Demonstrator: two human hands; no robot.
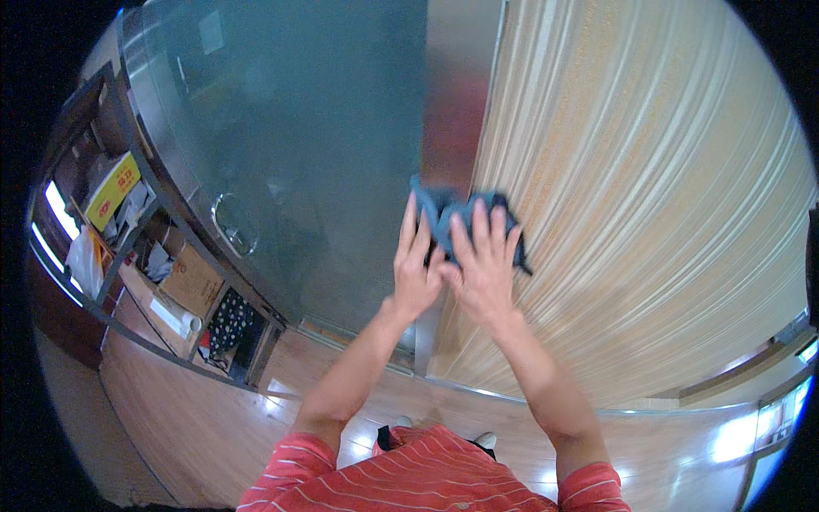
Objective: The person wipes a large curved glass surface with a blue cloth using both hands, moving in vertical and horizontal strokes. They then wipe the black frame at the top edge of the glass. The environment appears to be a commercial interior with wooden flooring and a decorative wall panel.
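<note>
A crumpled blue cloth (441, 208) with dark patches lies against a shiny metal door post (453, 121). My right hand (483, 272) presses flat on it, fingers spread and pointing up. On the cloth's left part, my left hand (414, 269) has its fingers close together along the post's edge. The two thumbs nearly meet below the cloth. Part of the cloth reaches past the post onto the striped beige wall panel (614, 211). Left of the post is a tinted glass door (320, 141).
The door has a curved metal handle (221, 224). At far left a shelf unit (185, 361) holds a cardboard box (192, 278), a yellow printed box (114, 192), a plastic bag (85, 262), a white roll (179, 320) and dotted fabric (230, 323). Below lies a glossy wood-look floor (211, 435).
</note>
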